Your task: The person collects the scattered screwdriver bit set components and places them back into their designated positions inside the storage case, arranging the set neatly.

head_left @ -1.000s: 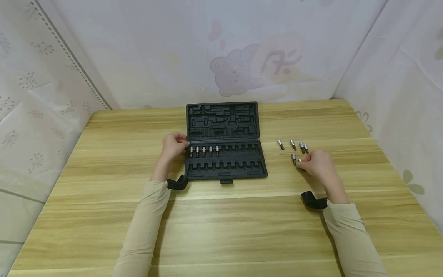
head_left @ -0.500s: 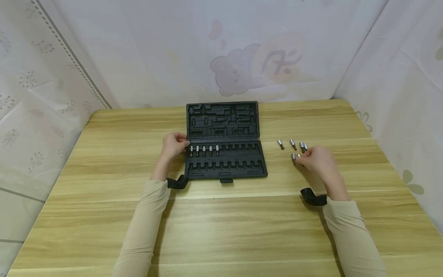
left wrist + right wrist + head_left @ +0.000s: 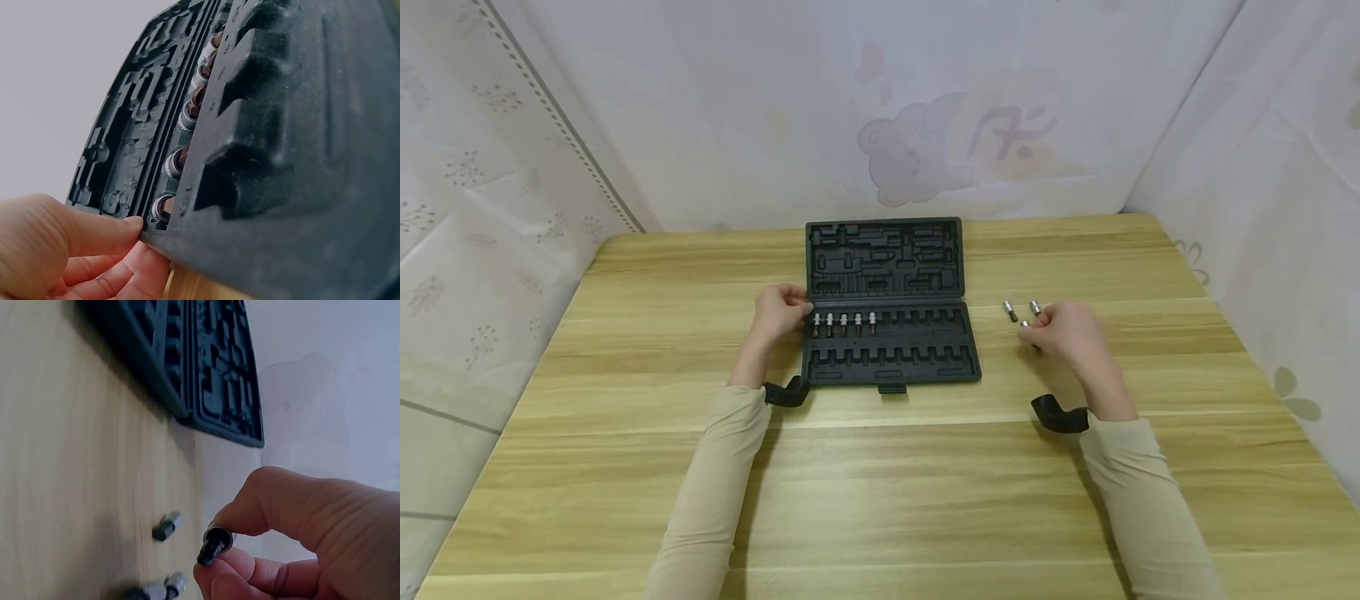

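**One bit socket lifted from the loose group**

The open black case (image 3: 891,308) is steadied at its left edge by the left hand (image 3: 780,310), fingertips curled against the rim beside the first of five seated bits (image 3: 844,323) — nothing there has shifted over the last second. To the right, the change is plain: the right hand (image 3: 1066,332) has been drawn leftward, toward the case, and a bit socket (image 3: 214,545) is now pinched between thumb and forefinger, clear of the table (image 3: 880,467). Other loose bits (image 3: 1010,311) remain on the wood (some are hidden by the hand). A carry toward the next free slot is judged to be under way. In the right wrist view the held piece's long axis runs obliquely — its dark end lower left, its chrome end buried in the fingers.
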The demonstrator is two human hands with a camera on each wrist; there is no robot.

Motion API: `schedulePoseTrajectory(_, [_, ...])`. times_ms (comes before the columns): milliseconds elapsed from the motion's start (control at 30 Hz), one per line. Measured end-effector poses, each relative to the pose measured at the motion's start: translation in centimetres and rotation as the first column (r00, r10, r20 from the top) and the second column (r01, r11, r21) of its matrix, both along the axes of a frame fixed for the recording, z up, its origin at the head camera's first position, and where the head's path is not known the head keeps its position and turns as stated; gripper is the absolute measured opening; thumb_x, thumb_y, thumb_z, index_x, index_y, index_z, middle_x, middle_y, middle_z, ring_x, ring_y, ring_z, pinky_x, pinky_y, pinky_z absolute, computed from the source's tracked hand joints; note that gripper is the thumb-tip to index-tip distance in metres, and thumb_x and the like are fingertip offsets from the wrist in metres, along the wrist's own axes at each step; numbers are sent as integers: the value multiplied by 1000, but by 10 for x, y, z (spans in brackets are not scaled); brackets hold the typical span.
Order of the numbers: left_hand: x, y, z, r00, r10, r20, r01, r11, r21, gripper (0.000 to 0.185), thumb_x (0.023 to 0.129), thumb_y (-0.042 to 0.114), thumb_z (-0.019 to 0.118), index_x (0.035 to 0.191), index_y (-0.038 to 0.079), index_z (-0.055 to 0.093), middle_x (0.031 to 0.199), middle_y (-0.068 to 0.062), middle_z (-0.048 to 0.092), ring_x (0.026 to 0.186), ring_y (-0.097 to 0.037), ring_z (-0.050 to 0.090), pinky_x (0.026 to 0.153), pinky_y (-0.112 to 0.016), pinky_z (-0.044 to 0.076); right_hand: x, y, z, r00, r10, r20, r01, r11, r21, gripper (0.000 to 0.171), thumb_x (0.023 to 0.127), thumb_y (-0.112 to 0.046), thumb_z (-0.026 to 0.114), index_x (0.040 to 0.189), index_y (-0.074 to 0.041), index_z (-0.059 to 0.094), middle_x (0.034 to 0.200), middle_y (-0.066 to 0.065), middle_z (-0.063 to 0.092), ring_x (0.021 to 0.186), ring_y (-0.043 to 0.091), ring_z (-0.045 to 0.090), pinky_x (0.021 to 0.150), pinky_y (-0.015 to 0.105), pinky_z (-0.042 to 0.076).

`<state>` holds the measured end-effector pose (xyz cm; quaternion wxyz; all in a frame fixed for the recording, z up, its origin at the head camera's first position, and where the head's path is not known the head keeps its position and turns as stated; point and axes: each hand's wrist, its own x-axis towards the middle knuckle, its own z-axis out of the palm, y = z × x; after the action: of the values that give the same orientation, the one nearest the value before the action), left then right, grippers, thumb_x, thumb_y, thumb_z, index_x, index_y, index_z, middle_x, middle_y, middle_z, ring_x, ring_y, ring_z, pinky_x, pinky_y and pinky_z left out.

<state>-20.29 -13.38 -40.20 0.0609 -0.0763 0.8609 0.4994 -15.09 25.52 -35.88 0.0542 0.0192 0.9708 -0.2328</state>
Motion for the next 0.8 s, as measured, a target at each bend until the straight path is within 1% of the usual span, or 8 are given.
schedulePoseTrajectory(167, [-1, 1, -1, 1000, -9, -11, 9, 1000, -10, 25, 88, 1, 61, 111, -8, 59, 91, -17, 61, 62, -13, 54, 53, -20, 48, -3, -12, 3, 999, 18, 48, -17, 999, -27, 20, 80, -19, 64, 69, -1, 62, 56, 2, 57, 50, 14, 48, 48, 26, 38])
schedulePoseTrajectory(300, [-1, 0, -1, 1000, -9, -18, 8, 1000, -9, 25, 87, 0, 60, 110, -8, 59, 90, -16, 61, 62, -13, 54, 54, -20, 49, -5, -22, 6, 996, 29, 90, -25, 999, -47, 21, 81, -20, 64, 72, -1, 61, 57, 5, 59, 47, 13, 49, 45, 26, 39])
schedulePoseTrajectory(367, [-1, 0, -1, 1000, -8, -19, 8, 1000, -9, 24, 87, 0, 60, 110, -8, 59, 89, -16, 61, 62, -13, 54, 54, -20, 49, -6, -28, 8, 996, 30, 83, -26, 999, -41, 21, 81, -21, 63, 70, -2, 61, 60, 5, 59, 48, 13, 47, 45, 26, 39])
schedulePoseTrajectory(500, [-1, 0, -2, 1000, -6, -19, 6, 1000, -11, 24, 88, 1, 61, 110, -8, 59, 88, -15, 60, 61, -12, 53, 53, -19, 48, -9, -39, 9, 998, 50, 42, -50, 999, 1, 20, 78, -23, 62, 68, -5, 61, 59, 0, 56, 52, 15, 45, 49, 27, 36])
schedulePoseTrajectory(567, [0, 0, -2, 1000, -5, -16, 5, 1000, -14, 24, 88, 1, 61, 110, -8, 59, 87, -14, 60, 61, -11, 53, 52, -19, 47, -11, -44, 10, 998, 61, 35, -61, 998, 11, 22, 79, -24, 62, 67, -6, 61, 58, 0, 56, 52, 15, 46, 51, 27, 36])
schedulePoseTrajectory(700, [-2, 0, -2, 1000, -1, -5, 1, 1000, -12, 24, 87, 1, 61, 109, -8, 59, 88, -15, 60, 62, -14, 56, 56, -23, 51, -15, -54, 11, 996, 84, 29, -85, 996, 11, 27, 82, -25, 66, 66, -4, 63, 57, 0, 56, 52, 15, 47, 54, 29, 39])
schedulePoseTrajectory(767, [-4, -1, -4, 1000, 3, 2, -3, 1000, -8, 23, 87, 0, 62, 108, -7, 59, 89, -17, 61, 65, -18, 57, 60, -28, 54, -16, -59, 11, 996, 88, 32, -88, 996, 1, 27, 83, -25, 67, 66, -4, 63, 57, 0, 56, 51, 15, 46, 57, 30, 39])
schedulePoseTrajectory(800, [-6, -2, -7, 1000, 2, -21, -2, 1000, 10, 21, 86, 0, 62, 105, -7, 60, 85, -16, 61, 63, -19, 58, 58, -28, 54, -17, -61, 12, 996, 86, 36, -86, 996, -4, 26, 83, -24, 67, 66, -5, 63, 57, 0, 56, 51, 15, 46, 56, 30, 39])
